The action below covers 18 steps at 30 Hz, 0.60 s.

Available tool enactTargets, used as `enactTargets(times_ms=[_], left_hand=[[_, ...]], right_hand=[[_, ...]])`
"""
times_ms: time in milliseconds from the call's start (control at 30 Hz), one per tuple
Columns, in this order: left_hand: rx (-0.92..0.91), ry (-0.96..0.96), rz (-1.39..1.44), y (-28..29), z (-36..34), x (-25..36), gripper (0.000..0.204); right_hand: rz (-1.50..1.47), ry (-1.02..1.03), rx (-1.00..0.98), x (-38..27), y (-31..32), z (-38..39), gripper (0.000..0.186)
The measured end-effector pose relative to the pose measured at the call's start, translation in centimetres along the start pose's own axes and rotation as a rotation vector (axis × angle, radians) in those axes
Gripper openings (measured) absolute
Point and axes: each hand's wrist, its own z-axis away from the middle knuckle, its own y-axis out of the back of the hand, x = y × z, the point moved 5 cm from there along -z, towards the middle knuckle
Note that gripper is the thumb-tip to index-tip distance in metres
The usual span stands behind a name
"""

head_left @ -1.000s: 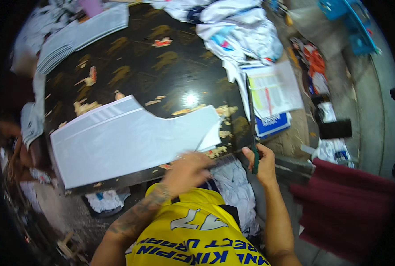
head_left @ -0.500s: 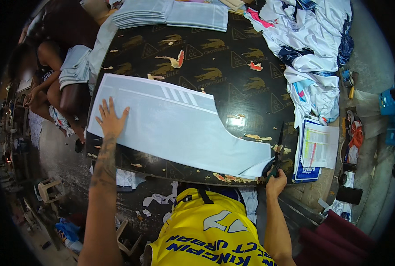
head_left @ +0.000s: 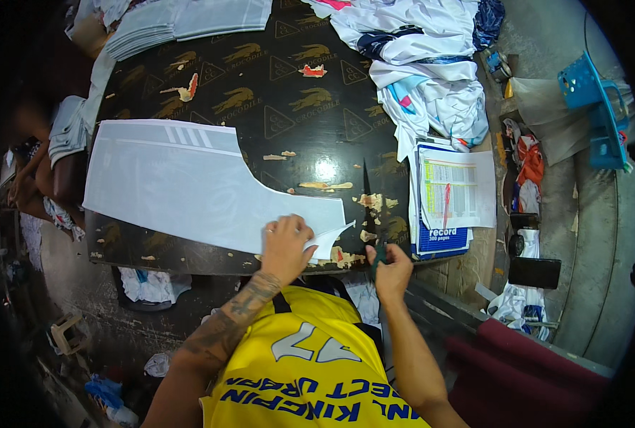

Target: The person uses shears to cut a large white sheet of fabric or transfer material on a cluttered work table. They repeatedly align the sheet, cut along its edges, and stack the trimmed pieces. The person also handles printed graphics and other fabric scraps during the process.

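A light grey-white cut fabric panel [head_left: 182,182] with several pale slanted stripes lies flat across the dark table. Its near right corner is lifted and folded. My left hand [head_left: 287,246] is on the panel beside that corner, fingers curled and thumb at the edge, pinching the cloth. To its right, my right hand [head_left: 391,271] grips a pair of scissors [head_left: 367,196] by the dark green handle. The long dark blades point away from me, right of the panel and apart from it; they look closed.
The dark patterned table [head_left: 260,93] has chipped patches. Folded grey fabric stacks [head_left: 142,32] sit at the far left, a heap of white garments [head_left: 431,93] at the far right. Papers [head_left: 453,185] lie on a blue record book [head_left: 438,242] at the right edge. Another person [head_left: 36,171] sits at left.
My left hand has moved from the panel's left end to its near right corner, now curled on the cloth. The scissors have come away from the panel's edge. The view has shifted right.
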Motion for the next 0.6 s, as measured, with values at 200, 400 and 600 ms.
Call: enactTargets(times_ms=[200, 400, 600], left_hand=[[-0.275, -0.445, 0.81, 4.2, -1.9, 15.5, 0.016], [0.01, -0.063, -0.115, 1.3, -4.6, 3.1, 0.015], [-0.036, -0.309, -0.178, -0.9, -4.6, 2.1, 0.009]], right_hand=[[-0.109, 0.152, -0.116, -1.7, 6.6, -5.3, 0.046], [-0.114, 0.169, -0.287, -2.5, 6.0, -6.7, 0.037], [-0.136, 0.186, -0.499, -3.3, 4.3, -5.4, 0.034]])
